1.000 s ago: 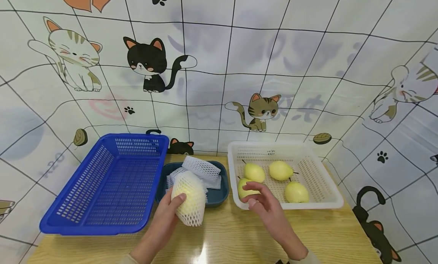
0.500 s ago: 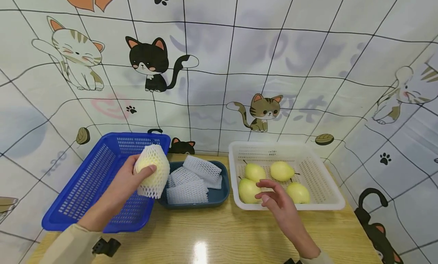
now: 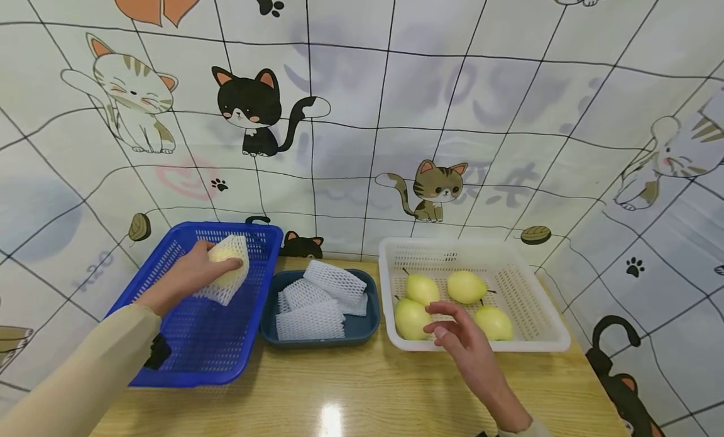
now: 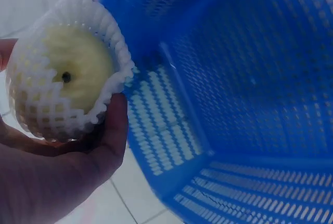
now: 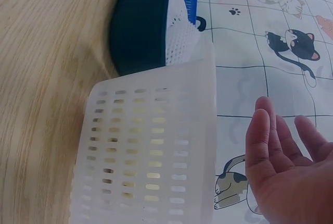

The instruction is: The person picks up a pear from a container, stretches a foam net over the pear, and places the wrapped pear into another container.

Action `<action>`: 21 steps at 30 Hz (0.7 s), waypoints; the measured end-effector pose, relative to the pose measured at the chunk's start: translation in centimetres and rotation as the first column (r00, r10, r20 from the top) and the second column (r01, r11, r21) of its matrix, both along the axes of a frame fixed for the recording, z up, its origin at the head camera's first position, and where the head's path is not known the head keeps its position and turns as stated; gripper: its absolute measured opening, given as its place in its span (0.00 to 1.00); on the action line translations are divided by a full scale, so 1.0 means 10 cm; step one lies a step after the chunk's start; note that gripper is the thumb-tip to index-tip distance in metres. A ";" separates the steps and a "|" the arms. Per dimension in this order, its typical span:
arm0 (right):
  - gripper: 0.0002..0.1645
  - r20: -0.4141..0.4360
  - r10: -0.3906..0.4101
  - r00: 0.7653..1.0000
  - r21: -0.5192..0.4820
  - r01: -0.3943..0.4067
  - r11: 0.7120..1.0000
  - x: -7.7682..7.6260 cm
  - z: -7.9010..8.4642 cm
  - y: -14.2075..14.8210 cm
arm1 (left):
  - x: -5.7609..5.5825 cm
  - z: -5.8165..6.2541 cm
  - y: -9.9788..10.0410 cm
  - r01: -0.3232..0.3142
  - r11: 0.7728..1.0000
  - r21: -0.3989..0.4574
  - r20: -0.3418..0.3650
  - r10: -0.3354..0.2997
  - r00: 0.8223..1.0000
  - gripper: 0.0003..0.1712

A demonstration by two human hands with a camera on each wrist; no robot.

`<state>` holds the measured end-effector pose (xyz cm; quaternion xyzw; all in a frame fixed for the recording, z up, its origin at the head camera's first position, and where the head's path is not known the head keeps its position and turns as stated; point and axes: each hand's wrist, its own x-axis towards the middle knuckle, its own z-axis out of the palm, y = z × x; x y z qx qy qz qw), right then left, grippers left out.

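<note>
In the head view my left hand [image 3: 198, 270] grips a pear [image 4: 83, 70] sleeved in a white foam net [image 4: 39, 101], over the blue basket [image 3: 209, 342]. The left wrist view shows the pear's end, with a dark spot, bare at the sleeve's mouth. My right hand [image 3: 466, 342] hovers by the near rim of the white basket [image 3: 532, 298], fingers loosely bent and holding nothing. Several unwrapped yellow-green pears [image 3: 466, 287] lie in that basket, the nearest one [image 3: 411, 319] just left of the right fingertips.
Between the two baskets stands a dark teal tray [image 3: 319, 342] with several flat foam nets [image 3: 311, 320] in it. All three containers are on a wooden table [image 3: 362, 393]. A cat-printed cloth [image 3: 351, 110] hangs behind and along the sides.
My left hand has carried the net-wrapped pear left, from in front of the teal tray to over the blue basket. The right hand has shifted slightly right.
</note>
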<state>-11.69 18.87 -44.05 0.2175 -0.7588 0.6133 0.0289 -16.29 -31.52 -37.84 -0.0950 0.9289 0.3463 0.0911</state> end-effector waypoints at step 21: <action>0.19 0.054 -0.004 0.999 0.045 0.001 0.999 0.03 -0.01 0.06 | -0.46 -0.53 0.01 0.080 0.973 -0.218 0.219 -0.031 0.975 0.58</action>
